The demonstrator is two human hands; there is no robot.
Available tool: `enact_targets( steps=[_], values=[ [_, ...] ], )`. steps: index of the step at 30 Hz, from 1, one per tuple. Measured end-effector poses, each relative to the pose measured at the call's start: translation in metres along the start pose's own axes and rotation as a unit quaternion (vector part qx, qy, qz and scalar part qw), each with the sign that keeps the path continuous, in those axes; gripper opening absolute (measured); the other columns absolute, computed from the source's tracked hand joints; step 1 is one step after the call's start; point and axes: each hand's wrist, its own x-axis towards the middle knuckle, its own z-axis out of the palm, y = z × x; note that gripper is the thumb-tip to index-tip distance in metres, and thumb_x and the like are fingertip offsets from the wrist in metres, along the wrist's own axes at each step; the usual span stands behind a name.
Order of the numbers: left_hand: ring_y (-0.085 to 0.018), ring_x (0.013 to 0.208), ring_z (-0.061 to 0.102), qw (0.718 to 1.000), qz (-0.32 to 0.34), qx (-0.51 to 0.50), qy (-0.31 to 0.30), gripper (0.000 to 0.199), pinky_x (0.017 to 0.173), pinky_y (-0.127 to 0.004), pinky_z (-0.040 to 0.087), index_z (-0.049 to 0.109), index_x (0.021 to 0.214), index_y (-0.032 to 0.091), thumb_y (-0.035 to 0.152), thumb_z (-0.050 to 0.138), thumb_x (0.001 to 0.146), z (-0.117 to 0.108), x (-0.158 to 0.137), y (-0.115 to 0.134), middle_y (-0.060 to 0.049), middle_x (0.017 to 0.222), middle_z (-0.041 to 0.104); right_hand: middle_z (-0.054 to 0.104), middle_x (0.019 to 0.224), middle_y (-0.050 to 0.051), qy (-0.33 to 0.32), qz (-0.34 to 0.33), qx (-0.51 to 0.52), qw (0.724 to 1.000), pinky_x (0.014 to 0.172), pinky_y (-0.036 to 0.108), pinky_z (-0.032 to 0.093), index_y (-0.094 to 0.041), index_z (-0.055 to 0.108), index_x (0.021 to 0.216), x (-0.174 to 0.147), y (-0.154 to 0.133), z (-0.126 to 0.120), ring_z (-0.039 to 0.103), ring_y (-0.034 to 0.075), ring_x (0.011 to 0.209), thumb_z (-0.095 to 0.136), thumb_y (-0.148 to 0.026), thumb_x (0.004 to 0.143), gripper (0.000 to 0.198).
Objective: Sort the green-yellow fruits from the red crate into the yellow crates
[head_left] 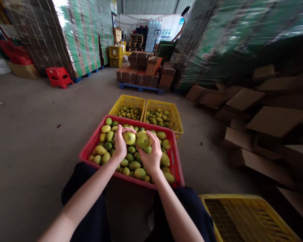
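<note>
My left hand [121,141] is wrapped round a yellow-green lemon [129,138], its blunt end facing me. Beside it, a second, slightly larger lemon [143,139] is held in my right hand [153,153], thumb underneath and fingers over its far side. Both fruits are close together above a red plastic crate [178,168] in front of my knees. Many lemons [134,165], from dark green to yellow, fill that crate; my hands and forearms hide some of them.
Two yellow crates [177,116] holding lemons stand just beyond the red one. Another yellow crate [249,201] is at lower right. Cardboard boxes [277,121] are piled on the right. A red stool [58,76] and a blue pallet [140,88] with flattened cartons stand farther back.
</note>
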Motion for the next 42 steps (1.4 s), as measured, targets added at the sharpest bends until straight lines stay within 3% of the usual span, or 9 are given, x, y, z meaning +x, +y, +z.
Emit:
enact_targets(
  steps=[6, 10, 12, 15, 18, 21, 27, 33, 42],
  values=[
    [-0.019, 0.085, 0.068, 1.000, 0.018, 0.024, 0.006, 0.055, 0.081, -0.025, 0.049, 0.063, 0.052, 0.021, 0.043, 0.035, 0.094, -0.001, 0.001, -0.002, -0.004, 0.068, 0.070, 0.065, 0.124, 0.010, 0.007, 0.007, 0.019, 1.000, 0.103, 0.050, 0.048, -0.026, 0.056, 0.125, 0.000, -0.002, -0.001, 0.060, 0.028, 0.119, 0.066, -0.017, 0.077, 0.050],
    [-0.019, 0.079, 0.068, 0.994, -0.098, 0.000, 0.050, 0.053, 0.075, -0.026, 0.052, 0.062, 0.058, 0.018, 0.041, 0.032, 0.095, 0.000, 0.007, 0.000, -0.006, 0.066, 0.068, 0.069, 0.115, 0.008, -0.020, 0.186, 0.143, 0.972, 0.093, 0.044, 0.055, -0.022, 0.061, 0.117, 0.003, -0.004, 0.000, 0.066, 0.028, 0.106, 0.077, -0.025, 0.065, 0.054],
    [-0.020, 0.078, 0.068, 0.972, -0.221, -0.037, 0.076, 0.049, 0.072, -0.028, 0.054, 0.063, 0.067, 0.017, 0.041, 0.032, 0.096, -0.001, 0.011, 0.001, -0.006, 0.068, 0.067, 0.072, 0.102, 0.004, -0.029, 0.328, 0.248, 0.911, 0.080, 0.036, 0.059, -0.021, 0.062, 0.111, 0.007, -0.001, 0.001, 0.070, 0.023, 0.091, 0.083, -0.025, 0.058, 0.058],
    [-0.020, 0.080, 0.069, 0.927, -0.351, -0.072, 0.109, 0.035, 0.072, -0.032, 0.057, 0.063, 0.085, 0.017, 0.038, 0.036, 0.096, -0.001, 0.017, 0.001, -0.005, 0.074, 0.067, 0.073, 0.082, 0.000, 0.019, 0.521, 0.378, 0.765, 0.064, 0.028, 0.059, -0.020, 0.062, 0.097, 0.014, 0.005, 0.001, 0.070, 0.018, 0.071, 0.081, -0.021, 0.060, 0.042],
    [-0.019, 0.084, 0.069, 0.916, -0.380, -0.081, 0.099, 0.022, 0.076, -0.033, 0.058, 0.061, 0.097, 0.018, 0.028, 0.042, 0.093, 0.000, 0.018, -0.002, -0.005, 0.083, 0.069, 0.070, 0.070, 0.003, 0.066, 0.649, 0.440, 0.618, 0.055, 0.026, 0.059, -0.018, 0.060, 0.091, 0.022, 0.009, -0.001, 0.068, 0.017, 0.060, 0.066, -0.021, 0.077, 0.016],
    [-0.019, 0.085, 0.069, 0.916, -0.384, -0.088, 0.075, 0.020, 0.075, -0.033, 0.060, 0.060, 0.102, 0.017, 0.025, 0.044, 0.094, 0.001, 0.017, -0.003, -0.007, 0.090, 0.070, 0.069, 0.066, 0.005, 0.095, 0.695, 0.458, 0.546, 0.054, 0.025, 0.059, -0.016, 0.058, 0.095, 0.026, 0.009, -0.004, 0.068, 0.017, 0.058, 0.054, -0.026, 0.088, 0.012],
    [-0.018, 0.066, 0.069, 0.893, -0.442, -0.055, 0.056, 0.037, 0.052, -0.025, 0.057, 0.061, 0.110, 0.011, 0.040, 0.041, 0.098, 0.004, 0.016, 0.001, -0.010, 0.081, 0.069, 0.067, 0.060, 0.009, 0.043, 0.697, 0.483, 0.529, 0.045, 0.021, 0.054, -0.011, 0.061, 0.093, 0.027, 0.004, -0.010, 0.065, 0.017, 0.052, 0.044, -0.041, 0.095, 0.035],
    [-0.014, 0.049, 0.058, 0.892, -0.445, -0.050, 0.061, 0.040, 0.040, -0.021, 0.048, 0.063, 0.110, 0.010, 0.043, 0.042, 0.097, 0.007, 0.014, 0.003, -0.007, 0.070, 0.065, 0.065, 0.057, 0.005, 0.022, 0.681, 0.492, 0.541, 0.042, 0.022, 0.050, -0.014, 0.062, 0.088, 0.025, 0.007, -0.009, 0.060, 0.015, 0.047, 0.046, -0.036, 0.093, 0.027],
    [-0.019, 0.085, 0.070, 0.917, -0.371, -0.135, 0.063, 0.031, 0.067, -0.028, 0.059, 0.061, 0.114, 0.018, 0.031, 0.036, 0.100, 0.007, 0.012, -0.002, -0.010, 0.097, 0.069, 0.072, 0.072, 0.004, 0.030, 0.599, 0.570, 0.561, 0.052, 0.029, 0.056, -0.018, 0.063, 0.088, 0.025, 0.014, -0.008, 0.067, 0.018, 0.061, 0.059, -0.030, 0.085, 0.014]
  ],
)
